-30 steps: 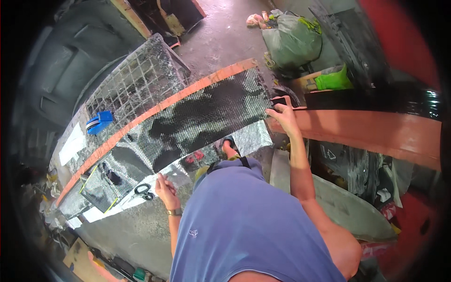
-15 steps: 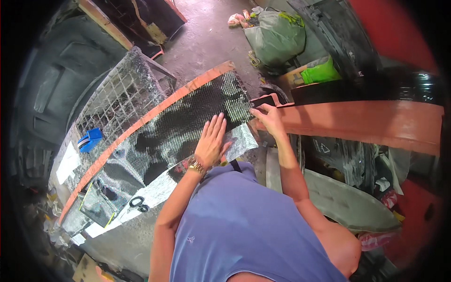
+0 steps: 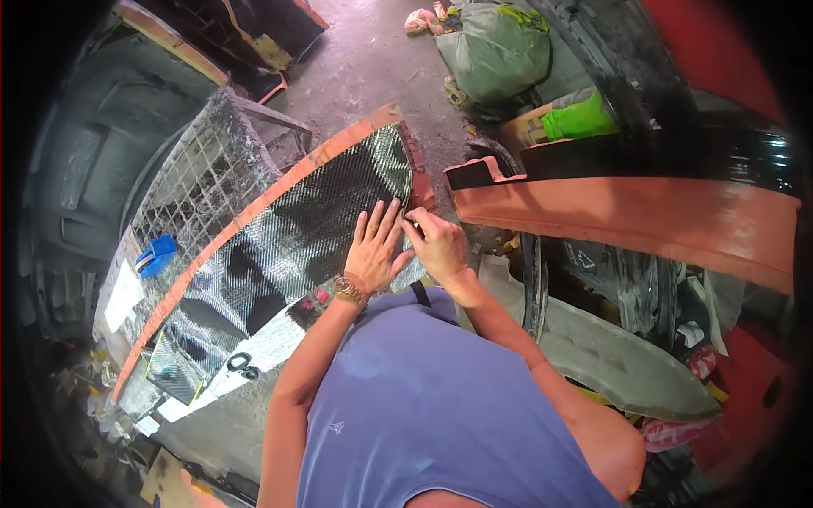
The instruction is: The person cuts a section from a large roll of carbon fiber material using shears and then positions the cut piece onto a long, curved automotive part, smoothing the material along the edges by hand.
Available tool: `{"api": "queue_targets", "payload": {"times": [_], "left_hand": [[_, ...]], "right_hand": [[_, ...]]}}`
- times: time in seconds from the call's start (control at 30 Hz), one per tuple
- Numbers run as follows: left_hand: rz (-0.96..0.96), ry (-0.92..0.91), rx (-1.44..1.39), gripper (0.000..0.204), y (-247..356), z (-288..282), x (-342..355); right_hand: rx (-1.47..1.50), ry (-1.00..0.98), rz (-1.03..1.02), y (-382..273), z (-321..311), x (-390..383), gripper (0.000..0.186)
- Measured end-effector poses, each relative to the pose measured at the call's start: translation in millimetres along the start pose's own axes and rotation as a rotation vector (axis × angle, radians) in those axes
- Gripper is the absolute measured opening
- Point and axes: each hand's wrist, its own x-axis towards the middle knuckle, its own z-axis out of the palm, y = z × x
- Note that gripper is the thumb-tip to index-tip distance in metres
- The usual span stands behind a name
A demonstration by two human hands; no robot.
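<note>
And now my right hand (image 3: 439, 245), pinching the carbon-fibre cloth (image 3: 284, 229) by its edge, has come in beside my flat, spread left hand (image 3: 373, 256) pressing it.

Hands (image 3: 439, 249) now close together

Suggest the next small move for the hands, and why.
Perhaps ease the right hand gently outward: its fingers seem to pinch the right-hand edge of the black woven sheet, a reddish surface shows beyond that edge, and the left hand lies flat close by, well placed to brace.
</note>
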Motion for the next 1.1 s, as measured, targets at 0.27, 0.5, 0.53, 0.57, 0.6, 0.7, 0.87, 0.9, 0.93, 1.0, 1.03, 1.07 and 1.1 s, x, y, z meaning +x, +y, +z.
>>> {"api": "queue_targets", "payload": {"times": [0.27, 0.5, 0.53, 0.57, 0.6, 0.7, 0.87, 0.9, 0.93, 1.0, 1.03, 1.07, 1.1], "left_hand": [[-0.016, -0.026, 0.023, 0.073, -0.1, 4.4, -1.3], [-0.033, -0.007, -0.014, 0.079, 0.1, 0.1, 0.1], [-0.032, 0.009, -0.008, 0.079, 1.3, -1.0, 0.9], [-0.033, 0.016, -0.001, 0.08, -0.3, -2.2, 3.5], [-0.037, 0.019, 0.002, 0.08, -1.2, -2.5, 5.2], [-0.049, 0.038, -0.009, 0.082, -6.1, 0.7, 8.8], [-0.07, 0.043, 0.006, 0.085, -10.1, 2.1, 15.2], [-0.067, 0.031, 0.034, 0.085, -11.0, 2.7, 15.5], [-0.066, 0.026, 0.014, 0.084, -11.3, 3.4, 15.0], [-0.066, 0.022, -0.024, 0.082, -11.2, 2.0, 15.5], [-0.067, 0.017, -0.033, 0.082, -10.7, -0.1, 15.8], [-0.068, 0.013, -0.042, 0.082, -9.7, -2.7, 15.3], [-0.07, 0.011, -0.052, 0.082, -8.5, -5.7, 15.3]], "right_hand": [[0.031, -0.062, 0.003, 1.4, -4.7, 9.3, 0.017], [-0.01, 0.037, 0.284, 22.1, -29.8, 39.4, 0.05], [0.05, 0.041, 0.319, 29.4, -31.6, 49.1, 0.051], [0.075, 0.045, 0.324, 34.0, -28.8, 61.1, 0.051], [0.098, 0.045, 0.331, 37.6, -25.6, 68.9, 0.05], [0.146, -0.043, 0.269, 38.1, -9.7, 76.6, 0.043], [-0.09, 0.081, -0.114, -8.8, 1.0, 54.2, 0.017], [-0.097, 0.074, -0.119, -11.9, 4.6, 50.7, 0.018], [-0.103, 0.067, -0.124, -12.9, 6.3, 48.0, 0.019], [-0.09, 0.081, -0.082, -10.0, 7.1, 47.1, 0.019], [-0.083, 0.098, -0.058, -8.1, 5.9, 48.4, 0.02], [-0.075, 0.115, -0.034, -5.9, 4.7, 50.0, 0.02], [-0.033, 0.119, 0.02, -2.4, 3.5, 53.3, 0.023]]}}
